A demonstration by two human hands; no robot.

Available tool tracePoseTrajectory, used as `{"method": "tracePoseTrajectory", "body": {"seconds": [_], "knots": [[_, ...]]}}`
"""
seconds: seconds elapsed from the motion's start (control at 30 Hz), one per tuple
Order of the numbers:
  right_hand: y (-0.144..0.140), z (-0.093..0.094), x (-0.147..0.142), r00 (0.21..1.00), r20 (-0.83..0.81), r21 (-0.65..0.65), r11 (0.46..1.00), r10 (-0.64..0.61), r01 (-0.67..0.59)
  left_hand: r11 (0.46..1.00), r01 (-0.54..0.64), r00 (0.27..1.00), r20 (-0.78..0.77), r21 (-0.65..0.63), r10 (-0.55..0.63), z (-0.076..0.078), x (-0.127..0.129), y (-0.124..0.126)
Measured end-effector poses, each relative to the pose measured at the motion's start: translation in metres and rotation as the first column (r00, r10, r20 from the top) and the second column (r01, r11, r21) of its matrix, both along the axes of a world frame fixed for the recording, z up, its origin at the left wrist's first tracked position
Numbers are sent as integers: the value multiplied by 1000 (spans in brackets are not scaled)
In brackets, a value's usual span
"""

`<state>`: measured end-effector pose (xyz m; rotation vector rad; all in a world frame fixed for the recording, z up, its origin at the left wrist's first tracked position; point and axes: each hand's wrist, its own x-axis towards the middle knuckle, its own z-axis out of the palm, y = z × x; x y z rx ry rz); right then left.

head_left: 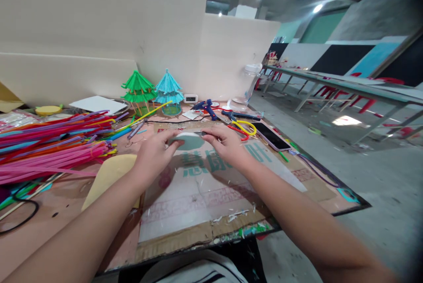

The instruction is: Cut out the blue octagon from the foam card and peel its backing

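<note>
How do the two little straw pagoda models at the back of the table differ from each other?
The green pagoda stands to the left; the blue pagoda stands to the right, nearer the small white clock. The green one's roofs spread wider with upturned corners, while the blue one's roofs are rounder, like a cone. The green one shows thin pale legs; the blue one sits on a rounded cage-like base. Both are upright, tiered, and stand against the beige wall.

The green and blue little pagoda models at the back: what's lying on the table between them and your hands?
In the head view, a yellow straw and a black cord cross the table between the pagoda models and the hands, which hold a pale green disc.
</note>
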<state>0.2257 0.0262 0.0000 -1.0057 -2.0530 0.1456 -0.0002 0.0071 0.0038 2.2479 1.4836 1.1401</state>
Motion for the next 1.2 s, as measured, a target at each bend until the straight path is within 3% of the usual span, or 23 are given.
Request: {"method": "tracePoseTrajectory", "body": {"seconds": [0.23,0.5,0.77,1.2], "knots": [[1,2,2,999,-32,16,1000,-12,12,994,7,998,70,-106,0,-1,-2,4],[0,-1,1,1000,13,22,1000,9,-9,997,-11,998,-55,70,15,-2,-2,-1],[1,-5,1,1000,10,-24,999,29,-29,994,13,998,-66,107,-6,-4,-2,1],[0,0,0,999,-37,-20,1000,2,-3,998,8,997,81,-57,-3,-2,-2,3]]}}
